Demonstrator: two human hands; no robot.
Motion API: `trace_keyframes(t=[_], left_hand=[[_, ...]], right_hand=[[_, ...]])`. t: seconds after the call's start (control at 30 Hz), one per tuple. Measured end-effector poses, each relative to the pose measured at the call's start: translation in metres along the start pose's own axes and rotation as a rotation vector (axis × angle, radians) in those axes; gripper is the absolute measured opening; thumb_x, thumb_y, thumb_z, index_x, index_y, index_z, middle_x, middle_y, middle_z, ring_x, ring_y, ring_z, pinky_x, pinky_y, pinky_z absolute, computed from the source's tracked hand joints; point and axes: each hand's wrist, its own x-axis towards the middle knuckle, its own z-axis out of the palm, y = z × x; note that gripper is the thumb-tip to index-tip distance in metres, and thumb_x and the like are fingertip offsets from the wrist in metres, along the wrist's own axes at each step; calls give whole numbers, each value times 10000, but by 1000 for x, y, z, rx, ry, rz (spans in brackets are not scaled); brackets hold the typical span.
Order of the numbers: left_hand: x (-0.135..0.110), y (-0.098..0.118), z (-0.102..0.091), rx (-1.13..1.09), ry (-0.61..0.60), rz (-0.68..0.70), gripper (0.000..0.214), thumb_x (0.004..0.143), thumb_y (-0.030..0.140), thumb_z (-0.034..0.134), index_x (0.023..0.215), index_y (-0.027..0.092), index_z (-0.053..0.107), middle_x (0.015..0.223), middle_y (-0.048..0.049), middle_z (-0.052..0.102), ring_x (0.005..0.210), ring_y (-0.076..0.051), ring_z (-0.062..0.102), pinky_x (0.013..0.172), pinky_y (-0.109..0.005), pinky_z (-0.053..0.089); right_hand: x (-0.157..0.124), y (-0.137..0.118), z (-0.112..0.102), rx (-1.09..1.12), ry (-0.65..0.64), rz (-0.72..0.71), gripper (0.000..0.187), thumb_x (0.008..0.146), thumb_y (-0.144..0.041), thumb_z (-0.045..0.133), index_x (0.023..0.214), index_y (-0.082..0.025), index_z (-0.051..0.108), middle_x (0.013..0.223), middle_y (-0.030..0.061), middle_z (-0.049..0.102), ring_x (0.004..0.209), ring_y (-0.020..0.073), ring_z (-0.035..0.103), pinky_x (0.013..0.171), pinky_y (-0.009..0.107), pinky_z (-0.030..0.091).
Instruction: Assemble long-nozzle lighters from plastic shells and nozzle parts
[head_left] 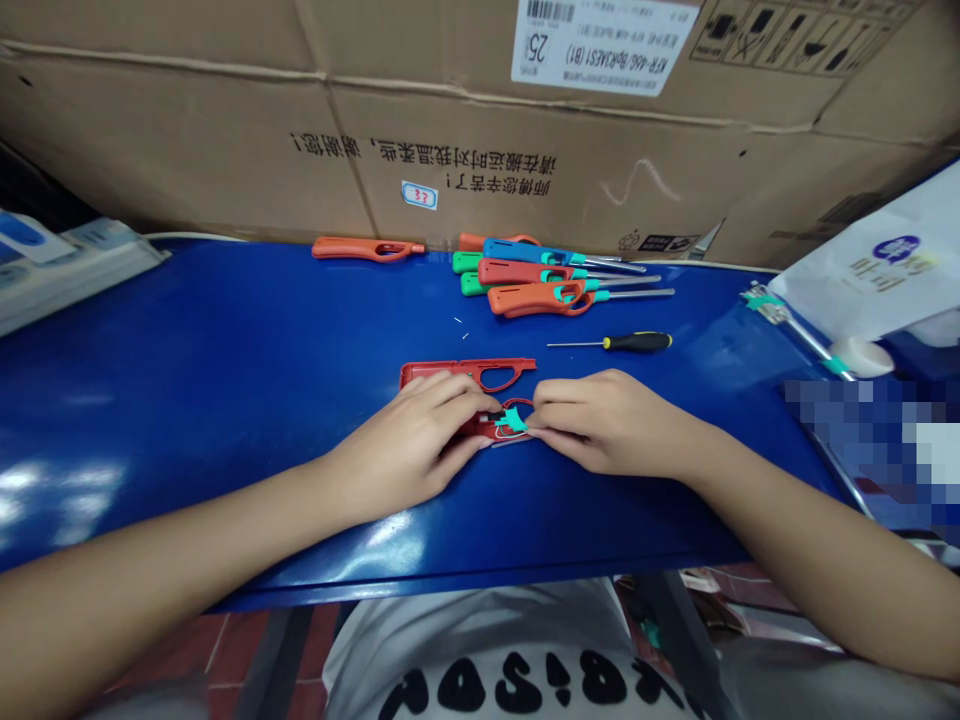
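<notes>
Near the middle of the blue table, my left hand (435, 430) is closed round a red lighter shell half (486, 428), its fingers hiding much of it. Inside that half a teal plastic trigger (514, 420), a white wire and a small dark part show. My right hand (600, 420) pinches at the shell's right end, beside the trigger; what lies between its fingertips is too small to make out. Just beyond my left hand lies the other red shell half (469, 370), its hollow side up, with a loop-shaped trigger guard.
Several assembled lighters (581, 297) in orange, red, blue and green lie at the back. An orange lighter body (367, 249) is left of them. A black-and-yellow screwdriver (637, 342) lies nearer. A cardboard box (225, 150) walls off the back; a white bag (862, 270) sits right.
</notes>
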Motion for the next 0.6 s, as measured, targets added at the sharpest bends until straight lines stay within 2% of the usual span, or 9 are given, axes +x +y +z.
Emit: trace_keyframes(t=[0.17, 0.3, 0.47, 0.6], left_hand=[[1, 1, -1, -12, -3, 5, 225, 1005, 209, 562, 1228, 182, 577, 1170, -76, 643, 1127, -234, 581, 988, -408, 484], [0, 2, -1, 73, -19, 61, 321, 1034, 218, 506, 1348, 192, 569, 1105, -89, 626, 1057, -242, 584, 941, -409, 490], [-1, 5, -1, 294, -43, 138, 349, 1052, 218, 464, 1376, 176, 588, 1047, -100, 632, 972, -246, 588, 848, -391, 482], [-4, 7, 1, 519, -75, 194, 372, 1051, 204, 465, 1405, 170, 572, 1049, -110, 654, 944, -257, 594, 799, -382, 465]], right_hand=[[6, 2, 1, 405, 28, 291, 102, 927, -203, 679, 859, -169, 747, 827, 6, 662, 682, 101, 555, 623, 242, 380], [8, 6, 5, 584, 20, 463, 108, 843, -273, 781, 788, -183, 755, 744, -20, 628, 595, 86, 477, 555, 236, 364], [8, 6, 9, 584, 56, 533, 155, 805, -315, 806, 759, -178, 751, 689, -23, 599, 589, 89, 468, 555, 242, 361], [7, 6, 5, 593, 34, 506, 168, 828, -336, 780, 802, -173, 751, 718, -17, 604, 592, 86, 465, 559, 233, 376]])
